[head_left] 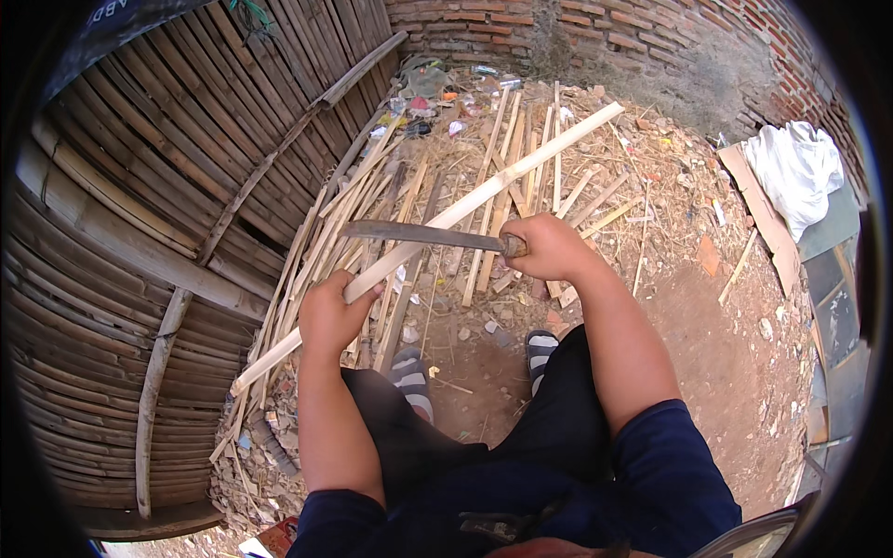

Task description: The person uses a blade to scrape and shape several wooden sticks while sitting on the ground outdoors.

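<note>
Wooden stick [479, 202], held slanting from eight o'clock to half past one, with left hand [332, 314] closed round it near eight and right hand [549, 246] closed round knife [451, 236] handle past two. Press gently, left hand kept clear.

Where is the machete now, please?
In the head view's middle, the machete is in the right hand, its blade pointing left across the pale wooden strip.

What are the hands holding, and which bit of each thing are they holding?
The left hand holds a wooden stick partway up from its lower end. The right hand holds a big knife by its handle.
</note>
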`<action>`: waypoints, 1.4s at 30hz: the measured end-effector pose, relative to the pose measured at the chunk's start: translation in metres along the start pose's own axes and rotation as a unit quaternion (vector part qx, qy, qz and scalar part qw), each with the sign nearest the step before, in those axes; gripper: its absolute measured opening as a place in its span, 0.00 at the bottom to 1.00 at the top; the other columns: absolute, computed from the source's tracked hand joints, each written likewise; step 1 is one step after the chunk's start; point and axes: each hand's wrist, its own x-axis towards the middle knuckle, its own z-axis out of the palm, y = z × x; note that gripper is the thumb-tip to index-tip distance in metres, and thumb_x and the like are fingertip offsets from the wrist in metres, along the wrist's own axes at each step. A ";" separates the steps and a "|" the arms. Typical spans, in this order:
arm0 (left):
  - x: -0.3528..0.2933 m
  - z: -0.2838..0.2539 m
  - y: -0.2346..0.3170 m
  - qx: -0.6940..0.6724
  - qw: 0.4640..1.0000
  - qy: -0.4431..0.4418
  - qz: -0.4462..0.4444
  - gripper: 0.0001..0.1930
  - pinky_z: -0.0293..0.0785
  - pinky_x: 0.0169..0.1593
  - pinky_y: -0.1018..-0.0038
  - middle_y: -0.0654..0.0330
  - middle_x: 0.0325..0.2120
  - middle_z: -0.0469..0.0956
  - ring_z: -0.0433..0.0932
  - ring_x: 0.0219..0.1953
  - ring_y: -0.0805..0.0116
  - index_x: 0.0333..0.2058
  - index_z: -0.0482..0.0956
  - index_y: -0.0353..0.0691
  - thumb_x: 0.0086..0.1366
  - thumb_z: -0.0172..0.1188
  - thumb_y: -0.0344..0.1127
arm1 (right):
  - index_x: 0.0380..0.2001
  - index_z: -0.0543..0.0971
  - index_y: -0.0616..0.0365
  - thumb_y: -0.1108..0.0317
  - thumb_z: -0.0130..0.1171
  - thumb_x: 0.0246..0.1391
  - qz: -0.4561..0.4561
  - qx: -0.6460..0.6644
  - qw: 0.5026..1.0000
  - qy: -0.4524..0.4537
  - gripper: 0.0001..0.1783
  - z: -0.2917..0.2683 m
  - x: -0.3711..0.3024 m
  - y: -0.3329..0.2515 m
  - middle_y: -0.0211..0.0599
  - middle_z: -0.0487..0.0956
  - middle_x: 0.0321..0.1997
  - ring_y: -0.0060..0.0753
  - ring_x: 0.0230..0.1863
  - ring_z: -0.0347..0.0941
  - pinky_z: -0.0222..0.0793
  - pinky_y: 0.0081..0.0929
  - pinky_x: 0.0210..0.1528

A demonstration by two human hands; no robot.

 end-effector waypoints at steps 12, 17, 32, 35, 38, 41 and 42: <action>0.002 0.002 0.004 -0.014 1.000 0.005 -0.006 0.22 0.77 0.33 0.55 0.51 0.21 0.82 0.83 0.27 0.47 0.31 0.85 0.40 0.59 0.76 0.56 | 0.44 0.85 0.58 0.58 0.74 0.53 0.133 0.037 0.981 0.139 0.20 -0.023 -0.011 0.032 0.51 0.86 0.35 0.56 0.40 0.83 0.77 0.47 0.44; 0.001 0.005 0.005 -0.007 1.000 -0.019 -0.015 0.22 0.75 0.33 0.61 0.50 0.21 0.82 0.82 0.25 0.53 0.34 0.86 0.36 0.59 0.77 0.52 | 0.42 0.84 0.55 0.59 0.73 0.52 -0.002 -0.043 0.999 0.004 0.17 0.000 -0.005 -0.011 0.51 0.85 0.35 0.59 0.41 0.82 0.77 0.50 0.44; 0.003 -0.003 0.004 -0.015 1.000 -0.008 -0.016 0.23 0.76 0.34 0.56 0.51 0.21 0.82 0.82 0.26 0.47 0.31 0.85 0.40 0.59 0.76 0.56 | 0.46 0.85 0.58 0.58 0.74 0.54 0.126 0.050 0.978 0.159 0.21 -0.031 -0.017 0.055 0.50 0.86 0.34 0.52 0.38 0.83 0.76 0.45 0.44; 0.001 0.001 0.008 -0.012 0.999 -0.015 -0.026 0.22 0.75 0.33 0.59 0.50 0.21 0.82 0.82 0.25 0.51 0.33 0.86 0.38 0.59 0.77 0.54 | 0.46 0.85 0.55 0.59 0.73 0.53 0.077 0.003 0.995 0.057 0.19 -0.022 -0.013 0.014 0.51 0.86 0.36 0.56 0.40 0.83 0.77 0.47 0.45; 0.003 0.004 0.009 0.003 1.000 -0.022 -0.018 0.22 0.75 0.34 0.60 0.50 0.22 0.82 0.82 0.26 0.51 0.34 0.86 0.37 0.59 0.77 0.54 | 0.45 0.85 0.53 0.59 0.73 0.52 0.017 -0.066 0.997 -0.037 0.18 -0.005 -0.008 -0.015 0.50 0.86 0.37 0.59 0.43 0.83 0.78 0.51 0.47; 0.001 0.006 0.002 0.003 1.000 -0.003 0.005 0.23 0.76 0.35 0.60 0.49 0.23 0.83 0.83 0.27 0.50 0.35 0.87 0.37 0.59 0.77 0.54 | 0.45 0.85 0.53 0.59 0.72 0.51 -0.046 -0.088 0.994 -0.044 0.18 0.003 -0.006 -0.027 0.49 0.86 0.36 0.59 0.44 0.83 0.78 0.52 0.48; 0.000 0.002 0.003 -0.001 1.000 -0.007 -0.001 0.23 0.76 0.35 0.60 0.49 0.22 0.82 0.83 0.27 0.51 0.35 0.86 0.37 0.59 0.77 0.54 | 0.45 0.85 0.53 0.59 0.73 0.51 -0.034 -0.075 0.995 -0.051 0.19 0.000 -0.005 -0.026 0.50 0.86 0.37 0.58 0.44 0.83 0.78 0.51 0.48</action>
